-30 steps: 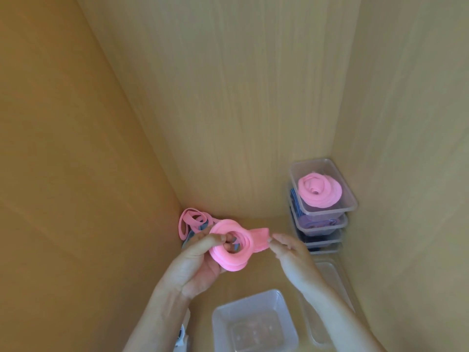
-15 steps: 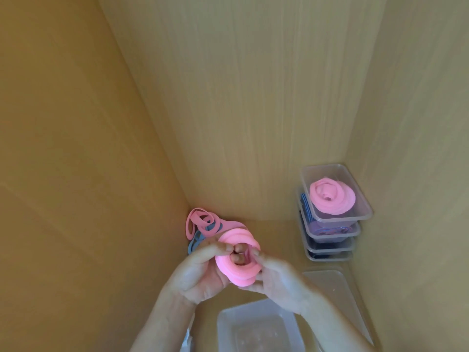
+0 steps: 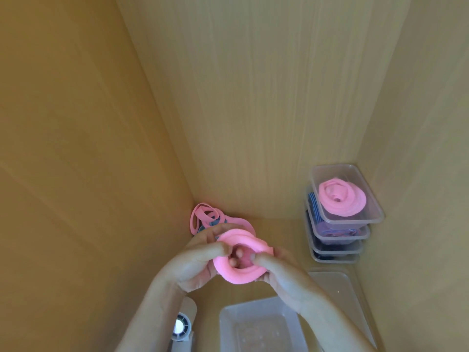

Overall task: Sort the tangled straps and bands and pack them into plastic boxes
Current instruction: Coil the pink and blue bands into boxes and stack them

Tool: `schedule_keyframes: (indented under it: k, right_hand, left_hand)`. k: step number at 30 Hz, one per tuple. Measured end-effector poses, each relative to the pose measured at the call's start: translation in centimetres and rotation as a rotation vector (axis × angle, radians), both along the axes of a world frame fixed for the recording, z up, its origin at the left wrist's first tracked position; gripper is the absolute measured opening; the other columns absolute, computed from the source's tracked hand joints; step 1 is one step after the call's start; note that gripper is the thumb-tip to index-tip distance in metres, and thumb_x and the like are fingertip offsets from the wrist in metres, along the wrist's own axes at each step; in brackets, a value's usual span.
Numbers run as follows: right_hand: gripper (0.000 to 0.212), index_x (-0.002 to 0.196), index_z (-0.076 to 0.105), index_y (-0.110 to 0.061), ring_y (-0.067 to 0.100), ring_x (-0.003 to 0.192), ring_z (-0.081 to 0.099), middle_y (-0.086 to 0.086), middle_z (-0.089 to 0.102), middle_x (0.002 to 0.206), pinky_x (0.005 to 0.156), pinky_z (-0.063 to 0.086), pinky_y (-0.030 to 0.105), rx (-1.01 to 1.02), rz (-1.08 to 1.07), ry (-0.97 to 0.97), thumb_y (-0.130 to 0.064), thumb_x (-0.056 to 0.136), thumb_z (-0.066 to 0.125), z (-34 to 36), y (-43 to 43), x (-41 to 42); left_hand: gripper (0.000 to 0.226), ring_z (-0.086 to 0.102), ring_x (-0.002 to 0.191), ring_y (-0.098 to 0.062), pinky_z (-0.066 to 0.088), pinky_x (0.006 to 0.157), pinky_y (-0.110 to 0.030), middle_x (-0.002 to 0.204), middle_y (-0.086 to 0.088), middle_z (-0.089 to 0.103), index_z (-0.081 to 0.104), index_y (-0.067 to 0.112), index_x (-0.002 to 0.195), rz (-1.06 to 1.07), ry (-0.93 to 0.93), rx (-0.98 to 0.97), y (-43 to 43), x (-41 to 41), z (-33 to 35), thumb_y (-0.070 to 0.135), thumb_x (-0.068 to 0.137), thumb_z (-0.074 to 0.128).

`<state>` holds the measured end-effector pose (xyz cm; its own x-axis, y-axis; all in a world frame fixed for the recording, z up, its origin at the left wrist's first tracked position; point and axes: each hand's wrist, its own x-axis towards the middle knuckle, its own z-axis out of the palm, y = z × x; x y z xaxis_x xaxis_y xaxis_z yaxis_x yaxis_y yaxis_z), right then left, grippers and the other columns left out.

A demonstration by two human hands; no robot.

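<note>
Head view — pink coil [image 3: 237, 275] between left hand [image 3: 193, 265] and right hand [image 3: 284, 278]

place: wooden storage nook — cupboard-like | cue: wood-grain walls [image 3: 253, 97], stacked plastic boxes [image 3: 340, 247]

Both forearms enter from the lower edge and converge at lower centre of the frame. The left hand [image 3: 193, 265] and right hand [image 3: 286, 278] meet, fingers curled round a pink roll [image 3: 243, 238] (thumbs on its near face, fingertips showing in its hole).
</note>
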<state>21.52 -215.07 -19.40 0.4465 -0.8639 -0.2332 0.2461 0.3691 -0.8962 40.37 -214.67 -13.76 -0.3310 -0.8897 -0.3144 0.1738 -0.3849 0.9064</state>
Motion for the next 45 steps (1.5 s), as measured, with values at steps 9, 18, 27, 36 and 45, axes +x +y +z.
schedule_keyframes:
  k: [9, 18, 27, 36, 45]
  right_hand:
    - [0.034, 0.105, 0.076, -0.001, 0.026, 0.098, 0.07, 0.02, 0.074, 0.104, 0.085, 0.052, 0.037, 0.028, -0.105, -0.05, -0.012, 0.074, 0.068, 0.5, -0.7, 0.4]
    - [0.038, 0.106, 0.075, 0.0, 0.028, 0.099, 0.068, 0.022, 0.072, 0.105, 0.089, 0.049, 0.039, 0.094, -0.083, -0.084, -0.012, 0.071, 0.068, 0.0, -0.3, 0.8]
    - [0.045, 0.106, 0.077, -0.003, 0.023, 0.093, 0.068, 0.017, 0.07, 0.102, 0.08, 0.054, 0.03, 0.166, -0.005, -0.305, -0.013, 0.062, 0.076, -0.7, 0.3, 0.6]
    - [0.049, 0.123, 0.069, -0.002, 0.029, 0.105, 0.068, 0.022, 0.068, 0.117, 0.085, 0.059, 0.035, 0.208, -0.038, -0.41, -0.005, 0.074, 0.072, -0.1, -0.3, -0.1]
    - [0.044, 0.116, 0.073, 0.0, 0.027, 0.105, 0.069, 0.022, 0.069, 0.118, 0.087, 0.058, 0.037, 0.288, -0.035, -0.382, -0.006, 0.072, 0.076, 0.2, -0.4, 0.0]
  left_hand:
    - [0.036, 0.064, 0.067, -0.021, 0.052, 0.058, -0.028, 0.082, -0.015, 0.07, 0.076, 0.007, 0.102, 0.198, -0.159, -0.162, -0.3, 0.0, -1.3, 0.003, 0.071, 0.059]
    - [0.032, 0.072, 0.084, -0.025, 0.057, 0.072, -0.033, 0.096, -0.015, 0.077, 0.078, 0.009, 0.1, 0.347, -0.282, -0.324, 0.2, -0.6, -2.4, 0.005, 0.073, 0.062]
    - [0.026, 0.072, 0.089, -0.025, 0.057, 0.071, -0.03, 0.102, -0.015, 0.076, 0.073, 0.001, 0.111, 0.231, -0.307, -0.309, -0.1, -0.4, -3.3, -0.006, 0.088, 0.063]
    - [0.038, 0.067, 0.114, -0.026, 0.055, 0.097, -0.035, 0.12, -0.008, 0.072, 0.064, 0.007, 0.127, 0.258, -0.225, -0.371, 1.4, -1.0, -4.4, -0.009, 0.093, 0.057]
    - [0.052, 0.06, 0.124, -0.035, 0.049, 0.105, -0.047, 0.129, -0.016, 0.066, 0.054, 0.004, 0.135, 0.254, -0.037, -0.287, 2.3, -0.4, -4.7, -0.001, 0.085, 0.068]
